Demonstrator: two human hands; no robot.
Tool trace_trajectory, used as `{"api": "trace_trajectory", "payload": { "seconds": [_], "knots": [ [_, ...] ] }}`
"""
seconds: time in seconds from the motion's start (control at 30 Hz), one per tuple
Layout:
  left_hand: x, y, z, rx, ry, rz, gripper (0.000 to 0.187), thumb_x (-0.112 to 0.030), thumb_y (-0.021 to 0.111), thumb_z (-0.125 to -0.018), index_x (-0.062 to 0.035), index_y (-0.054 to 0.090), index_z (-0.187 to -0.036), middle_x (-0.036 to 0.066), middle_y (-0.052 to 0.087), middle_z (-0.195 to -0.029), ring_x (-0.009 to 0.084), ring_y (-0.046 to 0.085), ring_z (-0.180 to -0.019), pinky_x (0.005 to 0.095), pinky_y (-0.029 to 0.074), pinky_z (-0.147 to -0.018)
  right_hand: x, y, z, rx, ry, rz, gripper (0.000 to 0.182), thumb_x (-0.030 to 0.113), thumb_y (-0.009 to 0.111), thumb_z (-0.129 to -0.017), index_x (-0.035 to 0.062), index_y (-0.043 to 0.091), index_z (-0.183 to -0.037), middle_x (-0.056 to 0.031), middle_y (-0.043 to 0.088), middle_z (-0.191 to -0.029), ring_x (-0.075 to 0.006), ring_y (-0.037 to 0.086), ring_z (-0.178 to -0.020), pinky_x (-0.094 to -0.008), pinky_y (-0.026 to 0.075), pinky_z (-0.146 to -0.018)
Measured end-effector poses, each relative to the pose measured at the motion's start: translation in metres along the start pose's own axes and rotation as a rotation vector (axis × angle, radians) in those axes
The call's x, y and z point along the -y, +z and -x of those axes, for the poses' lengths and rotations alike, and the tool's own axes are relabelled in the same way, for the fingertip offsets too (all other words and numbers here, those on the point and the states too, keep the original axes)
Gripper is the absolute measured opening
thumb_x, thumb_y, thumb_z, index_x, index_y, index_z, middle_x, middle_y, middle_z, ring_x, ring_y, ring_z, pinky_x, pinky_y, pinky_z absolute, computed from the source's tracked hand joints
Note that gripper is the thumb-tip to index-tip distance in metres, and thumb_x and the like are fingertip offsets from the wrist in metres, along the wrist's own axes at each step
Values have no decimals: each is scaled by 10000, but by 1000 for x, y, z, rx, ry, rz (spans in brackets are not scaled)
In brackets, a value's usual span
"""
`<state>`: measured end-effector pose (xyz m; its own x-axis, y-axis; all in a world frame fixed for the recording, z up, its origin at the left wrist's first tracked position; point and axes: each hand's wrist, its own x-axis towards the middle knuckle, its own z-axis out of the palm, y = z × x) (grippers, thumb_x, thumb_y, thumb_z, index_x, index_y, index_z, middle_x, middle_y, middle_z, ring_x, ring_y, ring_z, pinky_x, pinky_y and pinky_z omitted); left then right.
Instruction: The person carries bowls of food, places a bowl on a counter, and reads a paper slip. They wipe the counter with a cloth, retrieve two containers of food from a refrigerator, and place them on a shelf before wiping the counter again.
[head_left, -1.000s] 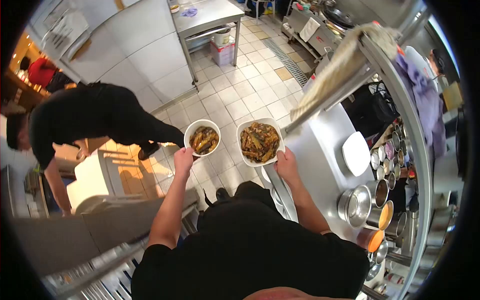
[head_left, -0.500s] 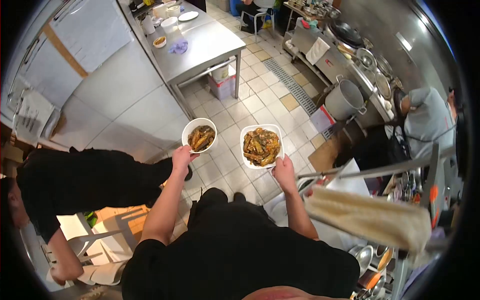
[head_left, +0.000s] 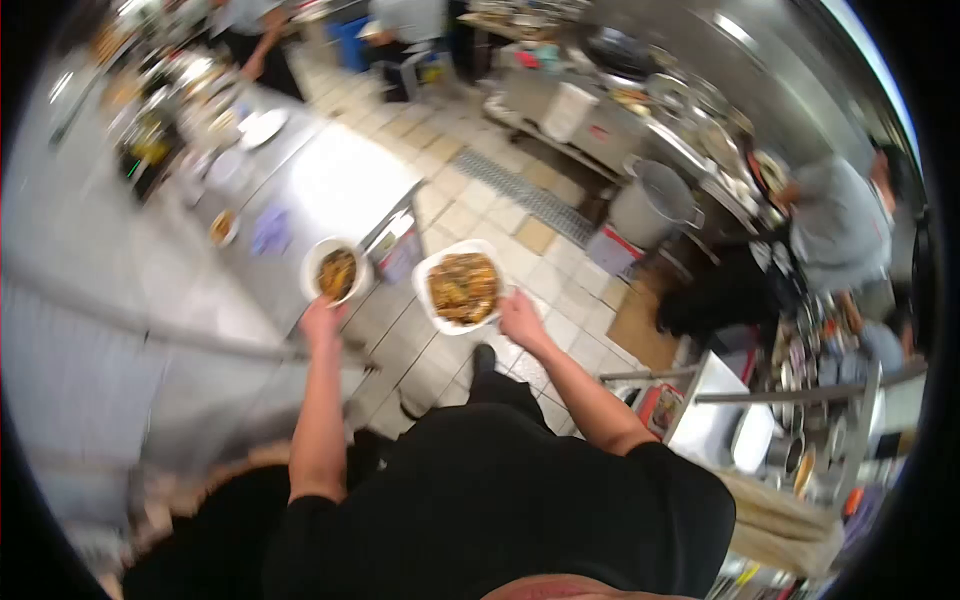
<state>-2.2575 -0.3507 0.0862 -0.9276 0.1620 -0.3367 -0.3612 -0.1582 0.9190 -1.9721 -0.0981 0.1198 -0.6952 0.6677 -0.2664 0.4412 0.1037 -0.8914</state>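
My left hand (head_left: 322, 318) grips the near rim of a round white bowl (head_left: 312, 268) with dark brown cooked food (head_left: 337, 274) in it. Held at its right edge by my right hand (head_left: 520, 315) is a squarish white dish (head_left: 424, 290), filled with glossy brown and orange food (head_left: 464, 288). Both vessels are carried level in front of me, apart from each other, over the tiled floor and near the corner of a steel table (head_left: 345, 175). Motion blur softens the fingers and the food, so the kind of food cannot be told.
A purple cloth (head_left: 270, 232), a small bowl (head_left: 224, 228) and a white plate (head_left: 263, 129) are on the steel table. A large pot (head_left: 655, 205) stands by the stove line at right, where a person in grey (head_left: 840, 215) works. A floor drain (head_left: 525, 197) crosses the tiles.
I have moved forward and turned, bringing the steel table closer. Both dishes stay in my hands. The person in black at left has dropped back to the lower edge.
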Motion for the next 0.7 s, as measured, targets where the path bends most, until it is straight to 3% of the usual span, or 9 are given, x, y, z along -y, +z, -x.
{"api": "trace_trajectory", "payload": {
  "seconds": [0.07, 0.1, 0.13, 0.27, 0.3, 0.43, 0.53, 0.63, 0.7],
  "knots": [
    [-12, 30, -35, 49, -38, 91, 234, -120, 513, -847, 50, 570, -998, 133, 606, -943, 219, 621, -818, 331, 561, -700, 14, -1, -48, -10, -59, 40, 352, 129, 418, -837, -83, 441, -1117, -278, 583, -750, -409, 576, -712, -443, 461, -724],
    [-11, 41, -59, 39, -61, 66, 233, -106, 499, -844, 63, 564, -990, 144, 603, -954, 228, 620, -818, 328, 562, -701, 31, -4, -70, -80, -178, 51, 333, 137, 414, -841, -65, 441, -1104, -292, 593, -800, -425, 589, -749, -466, 457, -717],
    [2, 46, -82, 25, -57, 61, 237, -94, 487, -839, 76, 559, -988, 151, 601, -944, 240, 620, -820, 328, 564, -698, 29, -6, -102, 26, -120, 118, 425, 174, 398, -865, -83, 392, -1203, -212, 607, -689, -301, 609, -608, -406, 478, -578],
    [-3, 75, -154, -69, -26, 70, 244, -91, 488, -846, 75, 537, -1018, 144, 593, -917, 250, 618, -802, 338, 569, -677, 65, -1, -218, 58, -237, 188, 394, 173, 404, -862, -52, 407, -1186, -222, 604, -688, -297, 620, -623, -408, 486, -596],
    [0, 77, -173, -159, -25, 125, 222, -68, 497, -839, 70, 538, -1008, 145, 590, -921, 252, 615, -794, 345, 574, -679, 90, 0, -236, 137, -186, 123, 350, 158, 424, -848, -62, 413, -1119, -284, 601, -798, -404, 606, -757, -467, 467, -688],
    [-5, 89, -248, -295, 18, 119, 194, -80, 514, -812, 68, 568, -926, 144, 596, -913, 242, 618, -762, 363, 581, -609, 112, 67, -355, 302, -152, 94, 359, 162, 407, -857, -62, 399, -1138, -241, 629, -755, -377, 631, -746, -454, 487, -703],
    [-55, 118, -285, -350, 51, 125, 250, -103, 514, -796, 89, 572, -945, 148, 601, -909, 234, 624, -734, 344, 578, -591, 146, 111, -419, 288, -287, 193, 368, 153, 394, -855, -45, 383, -1164, -240, 633, -747, -382, 633, -726, -455, 487, -706],
    [-80, 114, -348, -422, 42, 109, 284, -118, 503, -790, 107, 574, -948, 151, 603, -912, 228, 626, -727, 332, 577, -584, 167, 183, -475, 257, -283, 163, 348, 110, 376, -861, -18, 367, -1184, -223, 635, -763, -326, 638, -660, -420, 492, -630],
    [-94, 105, -388, -473, 46, 57, 294, -123, 492, -791, 114, 575, -944, 154, 604, -913, 227, 626, -724, 328, 577, -580, 192, 217, -501, 244, -235, 137, 372, 109, 381, -854, -2, 329, -1206, -255, 626, -826, -334, 637, -678, -424, 492, -642]
  ]
}}
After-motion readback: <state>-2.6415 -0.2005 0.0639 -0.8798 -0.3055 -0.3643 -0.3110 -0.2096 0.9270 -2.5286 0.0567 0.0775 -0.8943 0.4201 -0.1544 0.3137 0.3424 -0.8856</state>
